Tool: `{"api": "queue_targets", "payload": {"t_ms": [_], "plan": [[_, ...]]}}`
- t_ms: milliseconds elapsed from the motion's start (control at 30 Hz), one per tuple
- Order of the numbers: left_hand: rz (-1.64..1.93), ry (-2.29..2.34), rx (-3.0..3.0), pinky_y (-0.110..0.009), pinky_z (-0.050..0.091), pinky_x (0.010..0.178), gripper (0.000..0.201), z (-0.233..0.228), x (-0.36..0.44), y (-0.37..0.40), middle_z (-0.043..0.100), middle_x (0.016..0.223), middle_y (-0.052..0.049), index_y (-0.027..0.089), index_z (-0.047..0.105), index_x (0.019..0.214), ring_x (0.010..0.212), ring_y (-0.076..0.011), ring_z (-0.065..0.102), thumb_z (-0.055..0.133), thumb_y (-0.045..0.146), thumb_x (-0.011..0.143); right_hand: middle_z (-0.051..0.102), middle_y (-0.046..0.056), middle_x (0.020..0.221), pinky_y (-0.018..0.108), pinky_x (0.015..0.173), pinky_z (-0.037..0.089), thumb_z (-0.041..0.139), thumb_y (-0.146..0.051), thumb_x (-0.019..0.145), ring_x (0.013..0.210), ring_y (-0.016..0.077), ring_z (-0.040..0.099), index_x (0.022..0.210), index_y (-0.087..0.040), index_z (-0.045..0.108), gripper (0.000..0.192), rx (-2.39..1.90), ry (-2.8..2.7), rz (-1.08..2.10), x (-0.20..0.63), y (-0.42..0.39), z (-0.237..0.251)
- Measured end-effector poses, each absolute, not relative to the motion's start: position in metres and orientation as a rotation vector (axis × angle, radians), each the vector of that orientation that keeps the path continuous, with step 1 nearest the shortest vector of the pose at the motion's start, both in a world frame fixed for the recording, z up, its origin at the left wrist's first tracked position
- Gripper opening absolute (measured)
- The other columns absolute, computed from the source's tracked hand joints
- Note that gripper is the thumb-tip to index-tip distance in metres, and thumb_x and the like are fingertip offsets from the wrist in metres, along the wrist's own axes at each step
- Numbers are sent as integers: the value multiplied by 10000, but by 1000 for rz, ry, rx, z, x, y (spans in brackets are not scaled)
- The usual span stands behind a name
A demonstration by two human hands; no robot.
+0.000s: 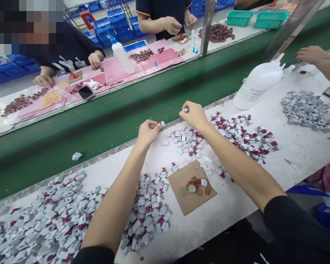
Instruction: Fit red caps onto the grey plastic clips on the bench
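Hands: left hand (147,132) and right hand (194,114) each pinch a small tag.

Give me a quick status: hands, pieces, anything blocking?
Left hand pinching one small piece. Right hand pinching another. Loose pieces beneath; nothing between hands.

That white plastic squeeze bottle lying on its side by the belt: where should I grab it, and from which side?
Take the white plastic squeeze bottle around its wide body, coming down from above. It lies on its side on the white worktable, nozzle pointing right, so the rounded flank faces up and offers the broadest hold. The thin nozzle looks too narrow for a steady grip.
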State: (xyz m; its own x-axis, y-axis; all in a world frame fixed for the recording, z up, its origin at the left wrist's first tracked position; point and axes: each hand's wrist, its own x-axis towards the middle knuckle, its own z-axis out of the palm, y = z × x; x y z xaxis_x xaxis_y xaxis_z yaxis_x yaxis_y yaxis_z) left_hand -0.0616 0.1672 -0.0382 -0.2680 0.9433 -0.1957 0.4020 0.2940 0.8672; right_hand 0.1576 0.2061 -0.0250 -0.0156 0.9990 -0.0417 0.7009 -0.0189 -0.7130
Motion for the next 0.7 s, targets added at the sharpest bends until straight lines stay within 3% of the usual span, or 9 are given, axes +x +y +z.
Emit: {"api": "queue_targets", "payload": {"t_ms": [100,167,267,533,633,700], "plan": [[887,1865,1197,-354,548,751,275,-50,-63,189,693,768,-27,234,643,818,740,-222,666,903,196,736,792,55,931,359,725,567,547,-233,1053,792,230,740,1089,-244,717,174,-1660,-1701,960,179,151,-21],[885,1884,1202,-352,559,768,268,-57,-61,198,696,789,-26,233,639,822,757,-221,672,892,166,767,764,29,865,337,634,522,531,-222,1017,682,192,680,1060,-253,708,186,-1493,-1388,1246,194,107,-21],[893,1904,1224,-355,568,834,258,-64,-55,208,704,839,-30,227,638,829,823,-226,686,874,123,813,654,-37,691,333,631,531,682,-299,972,652,192,650,1097,-268,731,137,-1392,-1217,1422,211,41,-21],[888,1954,1252,-399,530,1044,233,-63,-48,219,749,1099,-96,222,606,905,1089,-267,699,807,111,944,758,1,780,402,702,650,861,-505,994,717,230,759,1175,-270,751,316,-1414,-1111,1440,224,-44,-17],[815,2011,1281,-452,504,1090,207,-56,-54,203,706,1257,-154,203,594,1077,1178,-305,681,789,202,1009,833,37,850,418,725,687,909,-545,963,758,250,813,1160,-264,733,385,-1388,-1056,1480,224,-51,-19],[800,2023,1395,-493,473,1149,302,-51,-59,181,630,1383,-184,189,569,1231,1284,-340,632,776,249,1019,854,60,881,430,737,707,910,-576,962,803,271,843,1139,-256,757,397,-1382,-1046,1521,224,-55,-20]]}}
